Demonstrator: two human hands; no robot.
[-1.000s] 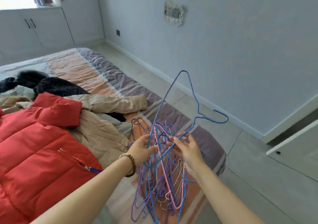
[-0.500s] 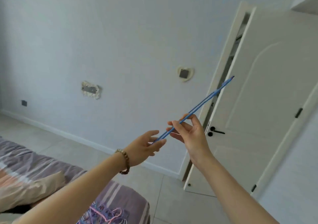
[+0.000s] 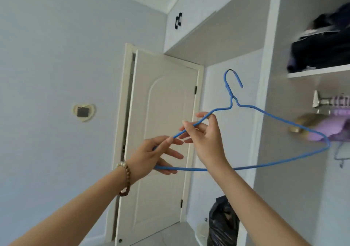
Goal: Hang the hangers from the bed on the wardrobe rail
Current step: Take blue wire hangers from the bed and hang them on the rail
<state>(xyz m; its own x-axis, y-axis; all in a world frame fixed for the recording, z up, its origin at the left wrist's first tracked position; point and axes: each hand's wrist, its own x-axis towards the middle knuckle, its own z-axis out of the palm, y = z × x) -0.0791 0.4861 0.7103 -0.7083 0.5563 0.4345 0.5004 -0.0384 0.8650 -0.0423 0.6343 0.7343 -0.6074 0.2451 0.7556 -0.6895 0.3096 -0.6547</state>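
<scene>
The hanger [image 3: 185, 169] is thin wire in a matt blue coating, with bare dark metal atop the hook. The wardrobe rail [image 3: 325, 101] is shiny metal, the bracelet [image 3: 126, 177] brown wooden beads, the black bag [image 3: 223, 225] glossy crinkled plastic.

Shelf [image 3: 320, 73]: dark folded clothes [image 3: 320, 50] on top. Wardrobe rail [image 3: 326, 101]: purple hangers [image 3: 342, 100] hung. Floor [image 3: 166, 235]: black bag [image 3: 223, 225].
</scene>
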